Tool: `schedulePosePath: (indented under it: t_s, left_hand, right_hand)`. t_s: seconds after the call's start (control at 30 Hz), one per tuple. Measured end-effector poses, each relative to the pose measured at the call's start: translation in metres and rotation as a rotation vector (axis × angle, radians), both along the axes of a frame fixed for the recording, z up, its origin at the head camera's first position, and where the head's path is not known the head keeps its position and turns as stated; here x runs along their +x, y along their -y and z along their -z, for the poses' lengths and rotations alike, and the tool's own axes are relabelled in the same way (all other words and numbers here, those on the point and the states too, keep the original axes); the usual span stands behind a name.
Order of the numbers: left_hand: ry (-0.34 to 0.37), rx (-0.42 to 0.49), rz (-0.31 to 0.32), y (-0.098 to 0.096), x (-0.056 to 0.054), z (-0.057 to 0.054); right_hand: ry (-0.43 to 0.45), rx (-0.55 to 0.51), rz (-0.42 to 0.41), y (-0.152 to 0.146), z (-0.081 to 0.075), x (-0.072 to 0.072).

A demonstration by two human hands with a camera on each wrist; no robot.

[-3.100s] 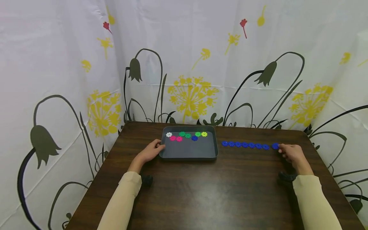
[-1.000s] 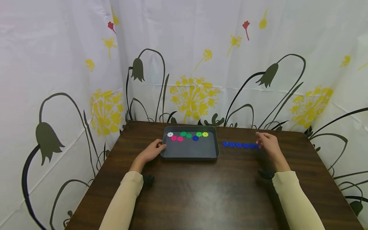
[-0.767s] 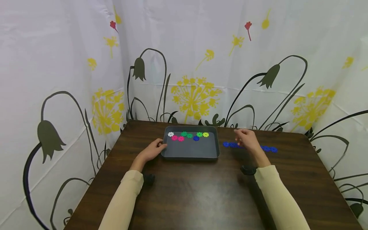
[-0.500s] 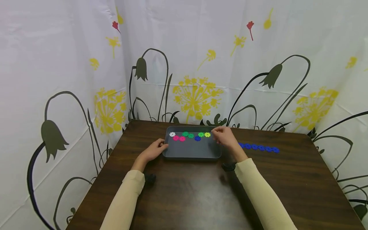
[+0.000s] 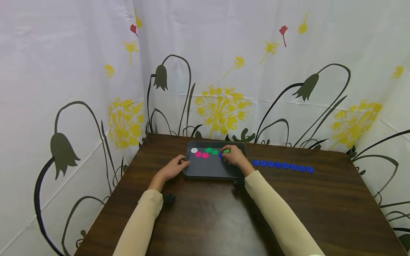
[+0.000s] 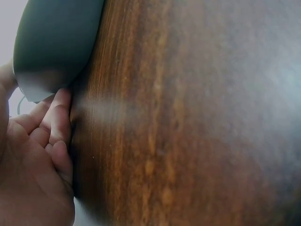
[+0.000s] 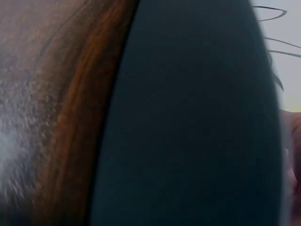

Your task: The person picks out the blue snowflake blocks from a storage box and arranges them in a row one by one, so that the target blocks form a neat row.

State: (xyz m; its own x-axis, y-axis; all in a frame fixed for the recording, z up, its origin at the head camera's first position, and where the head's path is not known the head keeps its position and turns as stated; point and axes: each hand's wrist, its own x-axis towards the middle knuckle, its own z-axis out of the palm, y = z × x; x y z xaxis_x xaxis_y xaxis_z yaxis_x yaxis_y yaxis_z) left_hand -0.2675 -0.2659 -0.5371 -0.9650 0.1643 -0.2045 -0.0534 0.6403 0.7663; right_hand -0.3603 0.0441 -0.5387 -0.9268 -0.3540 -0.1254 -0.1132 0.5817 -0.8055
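A dark grey tray (image 5: 208, 171) lies near the table's far edge. My left hand (image 5: 171, 169) grips its left rim, with the thumb over the edge and fingers curled beside and below the side in the left wrist view. Inside lie flower-shaped discs: a white disc (image 5: 194, 150), two pink discs (image 5: 201, 155), two dark green discs (image 5: 211, 151), a lighter green disc (image 5: 226, 151) and a blue disc (image 5: 220, 155). My right hand (image 5: 235, 156) is over the tray's right part, fingertips at the blue disc and partly covering it. Whether they pinch it is unclear.
A joined row of several blue discs (image 5: 282, 165) lies on the brown wooden table (image 5: 205, 213), right of the tray. Behind the table hangs a white curtain (image 5: 217, 53) with printed flowers. In the right wrist view the tray's side (image 7: 188, 117) hides most of the hand.
My right hand has left the right end of the blue row, where a separate blue disc now joins it, and moved left over the tray. The yellow disc is now hidden. My left hand stays.
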Motion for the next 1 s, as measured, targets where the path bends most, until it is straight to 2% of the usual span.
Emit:
schedulePosePath:
  t_s: [0.17, 0.43, 0.77, 1.0]
  left_hand:
    - [0.003, -0.003, -0.003, -0.0006, 0.0010, -0.0016]
    - [0.000, -0.003, 0.001, -0.0010, 0.0013, -0.0039]
    - [-0.002, 0.002, -0.010, -0.0034, 0.0019, -0.0030]
    - [0.000, -0.018, -0.015, -0.0023, 0.0001, -0.0001]
  right_hand:
    - [-0.014, 0.037, 0.030, 0.0049, 0.0065, 0.0026]
    - [-0.028, 0.060, 0.077, 0.0057, 0.0049, 0.0041]
    - [0.026, 0.023, 0.082, 0.0007, 0.0058, 0.0016]
    - [0.014, 0.005, 0.108, 0.0007, 0.0071, 0.0055]
